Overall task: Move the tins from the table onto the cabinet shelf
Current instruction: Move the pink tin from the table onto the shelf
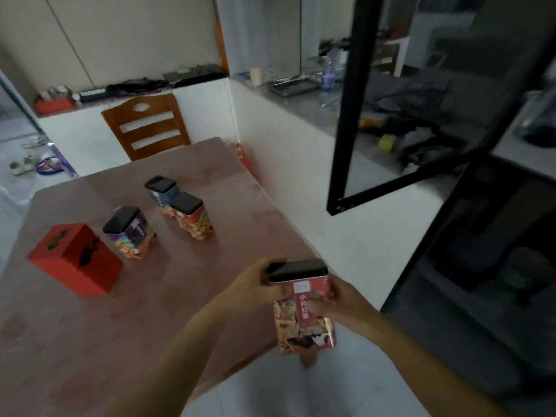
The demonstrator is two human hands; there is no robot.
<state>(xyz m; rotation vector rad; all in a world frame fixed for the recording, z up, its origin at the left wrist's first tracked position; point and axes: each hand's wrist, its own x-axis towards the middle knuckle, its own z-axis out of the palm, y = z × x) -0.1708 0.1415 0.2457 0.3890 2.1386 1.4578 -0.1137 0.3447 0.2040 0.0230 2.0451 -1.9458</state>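
I hold a red patterned tin [304, 314] with a black lid upright in the air, just past the table's right edge. My left hand [258, 281] grips it at the lid, and my right hand [340, 299] holds its right side. Three more black-lidded tins stand on the brown table [90, 326]: a purple one [132, 233], a blue one [161, 191] and a red one [192, 216] touching it. The cabinet [481, 236] is dark, at the right, its black-framed glass door [349, 115] swung open.
A red box [75, 260] stands at the table's left. A wooden chair [147, 124] is at the far side. Behind the low white wall [301, 164] lie a counter with a bottle [328, 76], trays and dark clothes.
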